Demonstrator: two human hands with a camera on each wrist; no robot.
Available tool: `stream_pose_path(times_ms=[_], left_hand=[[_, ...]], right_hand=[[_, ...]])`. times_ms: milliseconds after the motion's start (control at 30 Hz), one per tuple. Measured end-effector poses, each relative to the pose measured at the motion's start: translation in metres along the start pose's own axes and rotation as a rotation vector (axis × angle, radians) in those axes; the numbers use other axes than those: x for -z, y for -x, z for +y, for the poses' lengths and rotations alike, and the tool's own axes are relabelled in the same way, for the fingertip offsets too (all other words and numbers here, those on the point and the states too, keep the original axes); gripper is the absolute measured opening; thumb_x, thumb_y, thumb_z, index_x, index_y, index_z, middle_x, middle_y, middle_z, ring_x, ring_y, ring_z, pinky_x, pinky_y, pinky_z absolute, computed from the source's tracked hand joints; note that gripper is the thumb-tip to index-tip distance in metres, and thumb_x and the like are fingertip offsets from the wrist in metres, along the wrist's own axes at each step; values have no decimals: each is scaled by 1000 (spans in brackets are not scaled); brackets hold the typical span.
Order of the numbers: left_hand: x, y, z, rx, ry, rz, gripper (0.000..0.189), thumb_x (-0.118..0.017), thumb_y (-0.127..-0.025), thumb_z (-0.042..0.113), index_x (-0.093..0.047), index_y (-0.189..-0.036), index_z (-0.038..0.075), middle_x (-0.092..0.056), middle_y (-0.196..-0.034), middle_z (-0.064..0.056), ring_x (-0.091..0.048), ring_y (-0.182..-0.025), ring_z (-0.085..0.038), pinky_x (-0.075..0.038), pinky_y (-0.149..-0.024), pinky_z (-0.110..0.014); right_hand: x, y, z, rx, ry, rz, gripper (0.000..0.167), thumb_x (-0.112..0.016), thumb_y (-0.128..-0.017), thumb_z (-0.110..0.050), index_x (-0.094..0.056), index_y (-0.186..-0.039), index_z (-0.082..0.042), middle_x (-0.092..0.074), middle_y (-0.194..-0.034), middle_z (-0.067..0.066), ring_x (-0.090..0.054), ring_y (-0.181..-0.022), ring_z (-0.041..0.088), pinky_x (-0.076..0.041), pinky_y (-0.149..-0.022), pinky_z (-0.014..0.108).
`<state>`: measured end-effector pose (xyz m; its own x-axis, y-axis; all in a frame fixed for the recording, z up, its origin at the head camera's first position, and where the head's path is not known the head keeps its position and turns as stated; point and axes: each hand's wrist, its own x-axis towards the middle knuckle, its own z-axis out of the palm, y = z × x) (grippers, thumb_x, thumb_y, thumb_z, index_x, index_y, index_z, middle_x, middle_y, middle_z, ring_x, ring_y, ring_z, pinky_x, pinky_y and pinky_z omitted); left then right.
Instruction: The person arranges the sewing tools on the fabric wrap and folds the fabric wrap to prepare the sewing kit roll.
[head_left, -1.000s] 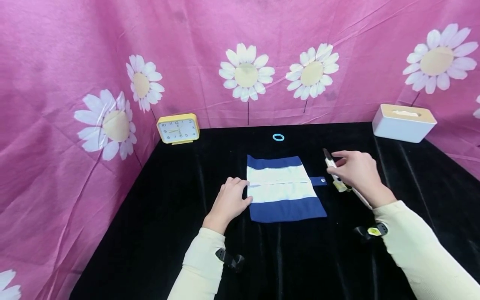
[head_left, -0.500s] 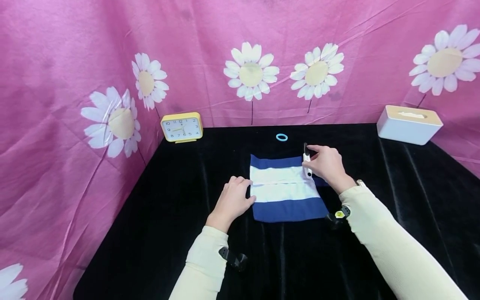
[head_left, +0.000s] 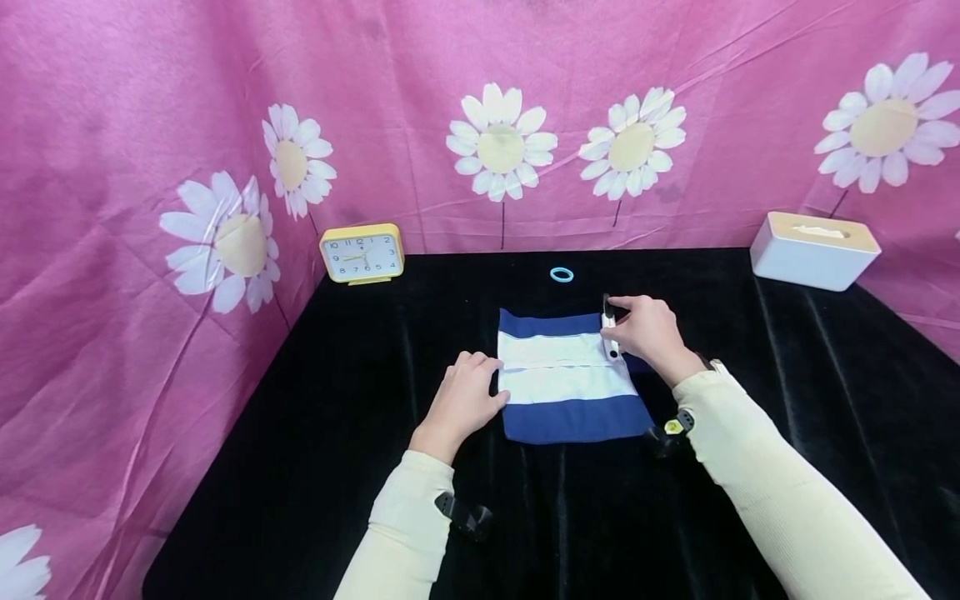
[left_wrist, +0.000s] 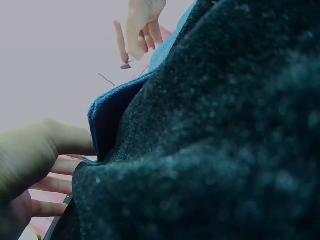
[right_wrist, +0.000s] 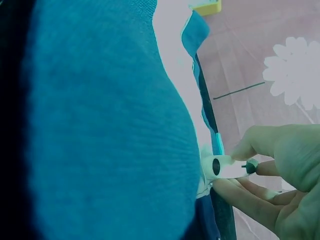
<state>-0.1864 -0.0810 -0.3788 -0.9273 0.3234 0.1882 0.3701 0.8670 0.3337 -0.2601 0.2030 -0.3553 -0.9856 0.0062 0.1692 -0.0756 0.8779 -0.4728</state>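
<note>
A flat fabric case (head_left: 566, 385) with navy ends and a white middle lies on the black cloth, a seam crossing the white part. My left hand (head_left: 463, 400) rests at its left edge, fingers relaxed. In the left wrist view the thumb (left_wrist: 75, 140) touches the navy edge. Between thumb and fingers of my right hand (head_left: 654, 335) is a white marker (head_left: 612, 348) with a black cap, over the case's upper right edge. The right wrist view shows the marker (right_wrist: 227, 167) end-on, close to the white fabric. The case's navy strap is mostly behind the right hand.
A yellow clock (head_left: 363, 253) stands at the back left. A light blue ring (head_left: 562, 274) lies behind the case. At the back right is a white tissue box (head_left: 813, 257) with a wooden-looking lid. A pink flowered curtain (head_left: 405, 108) hangs behind the table.
My right hand has carried the marker leftward from beside the strap to the case's right side, then slightly further left and down. The left hand stays at the left edge.
</note>
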Motion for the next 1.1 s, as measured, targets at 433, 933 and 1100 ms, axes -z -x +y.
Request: stream_pose_path(times_ms=[433, 933, 1100], left_hand=[[-1, -2, 0, 12, 4, -16, 42, -74, -91, 26, -67, -127, 6, -67, -126, -9, -56, -117, -27, -47, -102, -44], [0, 0, 1, 14, -3, -17, 42, -75, -90, 27, -68, -126, 6, -68, -125, -9, -56, -117, -27, -48, -101, -45], [0, 0, 2, 16, -8, -21, 42, -74, -91, 28, -67, -126, 7, -67, -125, -9, -56, -117, -26, -48, -101, -44]], right_hand=[[-2, -2, 0, -30, -20, 5, 62, -74, -83, -18, -56, -141, -2, -76, -97, 20, -74, -68, 22, -49, -86, 50], [-2, -2, 4, -24, -67, -54, 54, -73, -85, -19, -62, -135, 0, -77, -94, 19, -72, -59, 14, -51, -63, 28], [-2, -3, 5, -31, -79, -65, 54, -73, -84, -18, -63, -133, 1, -77, -92, 19, -71, -58, 12, -50, -60, 25]])
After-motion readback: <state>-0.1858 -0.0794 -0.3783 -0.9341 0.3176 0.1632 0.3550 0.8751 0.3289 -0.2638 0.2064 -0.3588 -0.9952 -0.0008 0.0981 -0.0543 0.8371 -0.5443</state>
